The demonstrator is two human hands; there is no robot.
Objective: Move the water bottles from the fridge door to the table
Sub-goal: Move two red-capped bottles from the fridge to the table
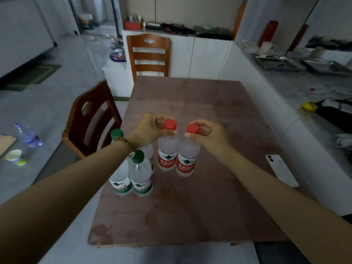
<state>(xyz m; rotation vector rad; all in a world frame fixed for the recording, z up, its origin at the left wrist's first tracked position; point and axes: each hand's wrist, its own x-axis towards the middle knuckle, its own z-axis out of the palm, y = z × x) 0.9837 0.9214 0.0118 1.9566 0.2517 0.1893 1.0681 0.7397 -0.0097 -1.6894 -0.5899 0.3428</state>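
Head view: both hands loaded. Left hand [152, 128] pinches the left red-cap bottle [167, 155] at the neck just under the cap, fingers curled round it. Right hand [207, 134] does the same on the right red-cap bottle [185, 162]. Both bottles are upright, side by side, touching or nearly so, over the middle of the table [190, 216]. Bases are at the table top; can't tell if they're seated or just above it.

Handling, my read:
- They look full, so fairly heavy for a fingertip hold at the neck.
- Thin plastic walls, will dent if squeezed mid-body.
- Walls look fogged, probably condensation, so the body is likely slippery.
- The neck under the cap is the stiff part and gives a natural stop, so it's the best place to hold.
- Not fragile. The risk is tipping: tall and narrow.

Around:
- Green-cap bottles [141, 176], at least three I think, cluster at the table's left side, just beside the left red-cap bottle and under my left forearm. The forearm could clip their caps on the way out.
- Phone [282, 170] lies flat near the table's right edge, well apart from the bottles.
- Near chair [91, 119] sits off the table's left edge, far chair [148, 54] at the table's far end.
- Fridge door not in view.
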